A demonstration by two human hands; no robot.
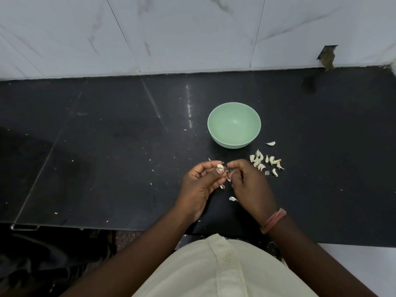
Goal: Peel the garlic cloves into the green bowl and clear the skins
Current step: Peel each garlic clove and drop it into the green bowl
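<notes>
A: Head view: where is the garlic clove (220,166)?

B: Pinched in the left hand (201,183), pale, skin half loose; the right hand (248,183) pinches its skin.

A: And the green bowl (234,125)?

B: Upright on the black countertop (107,136), unpeeled cloves (265,161) beside it, marble wall tiles (171,33) behind.

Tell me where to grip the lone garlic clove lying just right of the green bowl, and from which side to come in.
Pinch the lone clove across its plump middle, coming from above and from the right. It lies flat on the black counter, its left end tapers to a thin tip that would probably slip, and the green bowl crowds its left side, while the right is open.
</notes>
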